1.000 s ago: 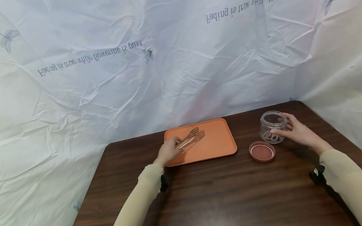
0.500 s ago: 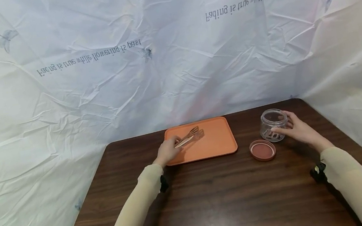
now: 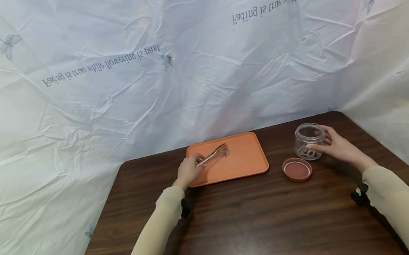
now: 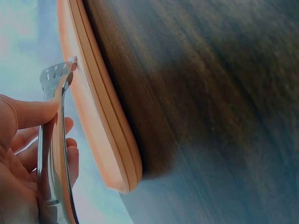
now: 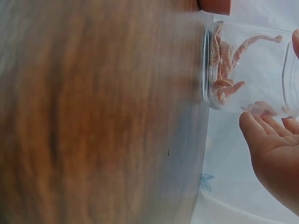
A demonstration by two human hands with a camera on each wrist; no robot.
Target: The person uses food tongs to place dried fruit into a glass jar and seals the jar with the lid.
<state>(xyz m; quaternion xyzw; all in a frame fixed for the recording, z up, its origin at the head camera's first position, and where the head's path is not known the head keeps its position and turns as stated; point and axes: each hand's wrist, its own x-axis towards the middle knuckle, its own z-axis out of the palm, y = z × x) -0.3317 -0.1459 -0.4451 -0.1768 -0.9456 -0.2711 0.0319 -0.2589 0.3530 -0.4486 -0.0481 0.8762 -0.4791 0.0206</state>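
Observation:
Over the orange tray [image 3: 244, 157], my left hand [image 3: 189, 171] grips a pair of metal tongs [image 3: 212, 156]. The tongs' two arms are squeezed close together, with their slotted ends low over the tray. At those ends a small pinkish-brown piece [image 4: 73, 60] shows in the left wrist view. My right hand [image 3: 337, 148] holds a clear jar [image 3: 306, 152] by its side, thumb in front and fingers round the back. The jar stands upright and uncapped on the table. Several dried, reddish-brown strips [image 5: 224, 65] lie at its bottom, one leaning up the wall.
A reddish-brown lid [image 3: 297, 170] lies on the dark wooden table [image 3: 249, 225], in front of the jar and right of the tray. A white printed sheet [image 3: 196, 72] hangs behind the table and along both sides.
The tongs' arms stood apart before; my left hand has squeezed them together over the tray. My right hand and the jar have stayed in place.

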